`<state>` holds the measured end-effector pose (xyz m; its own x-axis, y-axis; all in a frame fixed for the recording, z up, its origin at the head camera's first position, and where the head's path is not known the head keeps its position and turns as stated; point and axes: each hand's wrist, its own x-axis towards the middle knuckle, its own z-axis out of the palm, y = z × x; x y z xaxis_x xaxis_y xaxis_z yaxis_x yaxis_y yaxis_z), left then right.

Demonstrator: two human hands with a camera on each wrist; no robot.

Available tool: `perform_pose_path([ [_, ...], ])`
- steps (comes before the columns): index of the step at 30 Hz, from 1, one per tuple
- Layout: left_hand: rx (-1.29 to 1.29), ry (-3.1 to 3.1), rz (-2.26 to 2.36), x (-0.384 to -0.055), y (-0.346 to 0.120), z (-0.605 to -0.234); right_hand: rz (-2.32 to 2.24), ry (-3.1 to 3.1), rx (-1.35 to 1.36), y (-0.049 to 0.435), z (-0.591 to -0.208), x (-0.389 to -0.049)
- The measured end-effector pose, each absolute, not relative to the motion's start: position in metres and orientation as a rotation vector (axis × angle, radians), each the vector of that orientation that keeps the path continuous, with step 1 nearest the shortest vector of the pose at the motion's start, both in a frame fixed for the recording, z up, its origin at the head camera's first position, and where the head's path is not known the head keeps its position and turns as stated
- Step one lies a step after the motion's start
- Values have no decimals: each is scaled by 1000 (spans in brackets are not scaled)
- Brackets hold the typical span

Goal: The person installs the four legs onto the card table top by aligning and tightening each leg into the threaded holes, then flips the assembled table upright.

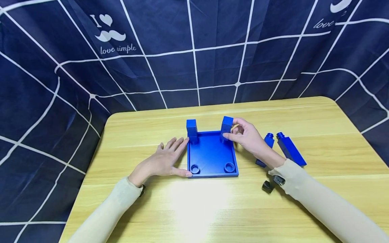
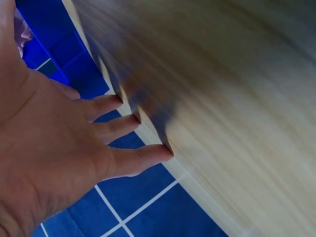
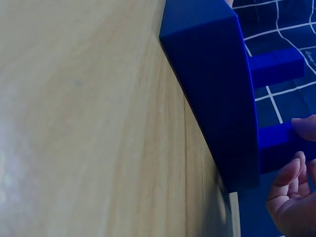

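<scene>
A blue square tabletop (image 1: 211, 155) with a raised rim lies on the wooden table, round sockets showing in its two near corners. One blue square leg (image 1: 191, 130) stands upright at its far left corner. At the far right corner, my right hand (image 1: 247, 136) pinches a second blue leg (image 1: 226, 125) between thumb and fingers; this leg tilts slightly. My left hand (image 1: 162, 160) is spread flat, its thumb and index finger touching the tabletop's left side. In the left wrist view the left fingers (image 2: 143, 160) are nearly straight, their tips against the wood.
Two loose blue legs (image 1: 291, 150) with threaded ends lie right of the tabletop, one partly behind my right forearm. A small black object (image 1: 267, 187) sits by the right wrist. A dark blue gridded cloth (image 1: 170, 71) hangs behind the wooden table (image 1: 146, 209).
</scene>
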<state>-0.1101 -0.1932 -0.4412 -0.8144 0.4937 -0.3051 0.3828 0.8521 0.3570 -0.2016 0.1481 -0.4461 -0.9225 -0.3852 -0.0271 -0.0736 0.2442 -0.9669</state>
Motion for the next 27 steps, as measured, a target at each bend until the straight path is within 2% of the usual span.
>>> perform_pose_path([
  [6,668,2647,382,-109,-193,-440,-1674,2286,-473,146,-448,-203],
  [27,682,2657,360,-108,-193,-438,-1674,2301,-366,143,-445,-197],
])
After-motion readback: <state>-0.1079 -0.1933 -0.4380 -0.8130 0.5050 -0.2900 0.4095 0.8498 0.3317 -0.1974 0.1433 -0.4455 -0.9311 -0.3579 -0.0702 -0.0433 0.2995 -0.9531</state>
